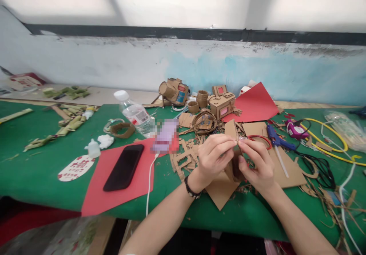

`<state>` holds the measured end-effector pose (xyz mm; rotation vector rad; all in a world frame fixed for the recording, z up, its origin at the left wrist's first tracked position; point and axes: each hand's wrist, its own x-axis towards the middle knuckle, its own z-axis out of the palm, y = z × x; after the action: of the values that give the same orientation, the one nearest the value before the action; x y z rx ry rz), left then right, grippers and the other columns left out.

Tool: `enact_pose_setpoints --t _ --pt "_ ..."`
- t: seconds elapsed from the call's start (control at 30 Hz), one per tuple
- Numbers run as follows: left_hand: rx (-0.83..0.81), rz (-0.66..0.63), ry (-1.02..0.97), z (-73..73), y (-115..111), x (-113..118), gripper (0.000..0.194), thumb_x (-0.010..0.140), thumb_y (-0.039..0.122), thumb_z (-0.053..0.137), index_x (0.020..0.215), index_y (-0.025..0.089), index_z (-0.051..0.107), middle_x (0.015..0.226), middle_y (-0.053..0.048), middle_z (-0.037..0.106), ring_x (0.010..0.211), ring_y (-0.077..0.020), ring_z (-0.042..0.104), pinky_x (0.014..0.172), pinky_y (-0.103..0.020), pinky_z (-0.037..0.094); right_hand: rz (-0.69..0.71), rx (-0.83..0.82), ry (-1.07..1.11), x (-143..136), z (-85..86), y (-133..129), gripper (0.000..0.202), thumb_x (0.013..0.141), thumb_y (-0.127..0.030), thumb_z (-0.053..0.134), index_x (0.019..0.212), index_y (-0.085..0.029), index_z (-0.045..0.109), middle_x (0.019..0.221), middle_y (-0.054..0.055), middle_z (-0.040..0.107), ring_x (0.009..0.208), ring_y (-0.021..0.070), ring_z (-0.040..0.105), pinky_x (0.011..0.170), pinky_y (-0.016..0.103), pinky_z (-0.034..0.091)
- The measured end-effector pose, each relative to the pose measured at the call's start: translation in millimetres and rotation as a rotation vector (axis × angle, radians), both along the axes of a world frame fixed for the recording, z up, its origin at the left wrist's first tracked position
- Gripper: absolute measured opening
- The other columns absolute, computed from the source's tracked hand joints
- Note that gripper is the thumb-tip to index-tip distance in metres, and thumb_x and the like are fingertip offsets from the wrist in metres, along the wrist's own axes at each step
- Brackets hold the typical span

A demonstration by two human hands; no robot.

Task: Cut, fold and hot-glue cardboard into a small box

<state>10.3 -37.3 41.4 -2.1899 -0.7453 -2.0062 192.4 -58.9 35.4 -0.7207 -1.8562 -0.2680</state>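
Note:
Between both hands I hold a small brown cardboard box (230,128), tilted on its edge above the table. My left hand (214,155) pinches its top edge, thumb and fingers pressed together. From the other side, the fingertips of my right hand (259,164) grip the same edge close by. Much of the box is hidden behind my fingers. Under my hands lies a flat piece of cardboard (220,194). Red-handled scissors (264,137) show partly behind my right hand. A blue glue gun (278,137) rests farther right, with a white glue stick (282,162) beside it.
Finished-looking cardboard cameras (223,105) stand against the wall, near a red sheet (254,104). Left of my hands are cardboard scraps (185,156), a black phone (124,167) and a tilted water bottle (135,116). Yellow cable (341,138) and black cords (321,173) lie right.

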Motion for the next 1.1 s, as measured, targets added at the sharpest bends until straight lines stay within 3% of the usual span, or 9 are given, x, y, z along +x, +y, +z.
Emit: enact_pose_setpoints --t 0.27,0.43,0.57,0.63,0.7,0.8,0.87,0.97,1.1 --pt "-0.017 -0.015 -0.033 2.8 0.4 -1.2 0.024 0.096 0.008 0.075 0.115 0.023 0.071 0.108 -0.006 0.080 0.102 -0.0188 0.080 0.089 -0.034 0.069 0.076 -0.002 0.005 0.0 -0.3 2.5 0.070 0.094 -0.006 0.072 0.161 -0.022 0.056 0.134 0.016 0.075 0.123 0.0293 0.074 0.102 0.047 0.067" --pt "-0.057 -0.073 -0.073 -0.6 0.6 -2.3 0.018 0.102 0.015 0.068 0.118 0.024 0.068 0.110 -0.008 0.079 0.105 -0.0212 0.079 0.091 -0.038 0.068 0.077 -0.069 0.027 2.5 -0.9 2.4 0.068 0.095 -0.006 0.073 0.158 -0.026 0.059 0.135 0.015 0.074 0.122 0.0291 0.074 0.102 0.048 0.066" --pt "-0.174 -0.165 -0.156 -8.6 1.2 -0.3 0.014 0.107 0.028 0.063 0.120 0.025 0.062 0.123 -0.012 0.076 0.117 -0.0244 0.075 0.102 -0.045 0.064 -0.021 -0.154 0.181 9.6 -0.8 2.3 0.060 0.097 -0.007 0.071 0.152 -0.031 0.064 0.133 0.010 0.075 0.116 0.0257 0.076 0.093 0.042 0.070" --pt "-0.299 -0.209 -0.204 -11.1 2.1 1.8 0.025 0.105 0.038 0.069 0.124 0.026 0.060 0.140 -0.016 0.069 0.136 -0.0285 0.067 0.111 -0.050 0.060 -0.084 -0.181 0.275 13.0 1.9 2.5 0.054 0.099 -0.010 0.071 0.148 -0.032 0.067 0.132 0.010 0.075 0.112 0.0248 0.076 0.084 0.038 0.071" --pt "-0.495 -0.300 -0.273 -11.5 3.5 3.7 0.050 0.099 0.051 0.077 0.138 0.028 0.056 0.163 -0.018 0.052 0.156 -0.0330 0.051 0.121 -0.053 0.052 -0.125 -0.149 0.289 14.8 6.6 2.8 0.052 0.099 -0.010 0.071 0.147 -0.031 0.069 0.131 0.010 0.075 0.110 0.0244 0.077 0.080 0.036 0.071" --pt "-0.798 -0.518 -0.379 -10.4 6.8 4.8 0.090 0.089 0.067 0.080 0.163 0.038 0.036 0.183 -0.013 0.022 0.169 -0.0363 0.031 0.129 -0.052 0.044 -0.128 -0.058 0.139 12.9 14.7 3.2 0.057 0.099 -0.009 0.072 0.151 -0.031 0.066 0.133 0.010 0.076 0.113 0.0253 0.078 0.089 0.039 0.071" --pt "-0.900 -0.637 -0.434 -9.6 9.3 4.3 0.108 0.082 0.073 0.083 0.169 0.040 0.027 0.186 -0.013 0.016 0.170 -0.0379 0.028 0.130 -0.051 0.043 -0.108 -0.034 0.037 9.4 19.2 3.2 0.061 0.100 -0.008 0.071 0.156 -0.031 0.062 0.133 0.011 0.077 0.114 0.0256 0.078 0.096 0.040 0.070" --pt "-0.955 -0.731 -0.479 -8.4 11.9 3.4 0.120 0.072 0.075 0.090 0.169 0.031 0.033 0.181 -0.018 0.028 0.168 -0.0395 0.032 0.130 -0.048 0.042 -0.096 -0.058 -0.029 3.2 25.5 2.1 0.061 0.102 -0.010 0.067 0.159 -0.031 0.059 0.132 0.010 0.078 0.113 0.0243 0.079 0.097 0.038 0.069" --pt "-1.007 -0.723 -0.488 -8.1 14.3 4.2 0.112 0.071 0.075 0.091 0.159 0.023 0.046 0.166 -0.020 0.051 0.158 -0.0390 0.047 0.130 -0.049 0.041 -0.106 -0.155 -0.071 -1.9 35.0 -0.3 0.051 0.107 -0.016 0.062 0.156 -0.030 0.061 0.133 0.009 0.078 0.116 0.0240 0.079 0.101 0.038 0.066"
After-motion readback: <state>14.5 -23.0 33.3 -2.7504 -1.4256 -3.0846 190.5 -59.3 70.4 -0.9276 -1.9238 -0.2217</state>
